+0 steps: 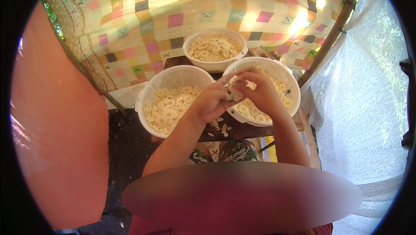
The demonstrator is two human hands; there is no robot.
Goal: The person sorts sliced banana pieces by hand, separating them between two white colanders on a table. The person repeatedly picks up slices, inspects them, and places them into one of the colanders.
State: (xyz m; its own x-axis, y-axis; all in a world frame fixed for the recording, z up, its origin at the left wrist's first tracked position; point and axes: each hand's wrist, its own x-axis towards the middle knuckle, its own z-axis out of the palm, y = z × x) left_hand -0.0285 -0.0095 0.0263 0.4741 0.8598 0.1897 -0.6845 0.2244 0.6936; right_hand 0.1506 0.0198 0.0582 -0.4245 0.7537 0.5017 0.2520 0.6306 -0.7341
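Both hands meet above the near edge of the right white colander [296, 85], which holds banana slices [255, 113]. My left hand [213, 100] is closed around a small clump of pale banana slices [235, 93], thumb on top. Against the same clump bend the fingers of my right hand [261, 88], pinched together; exactly what lies between them is partly hidden. To the left, another white colander [143, 100] contains more banana slices [171, 109], close to my left forearm.
A third white basin [187, 48] full of banana slices stands at the back of the dark wooden table [203, 136]. Loose banana bits [224, 129] lie near its front edge. A patterned cloth [195, 9] hangs behind, an orange sheet [60, 126] at left, white lace [355, 96] at right.
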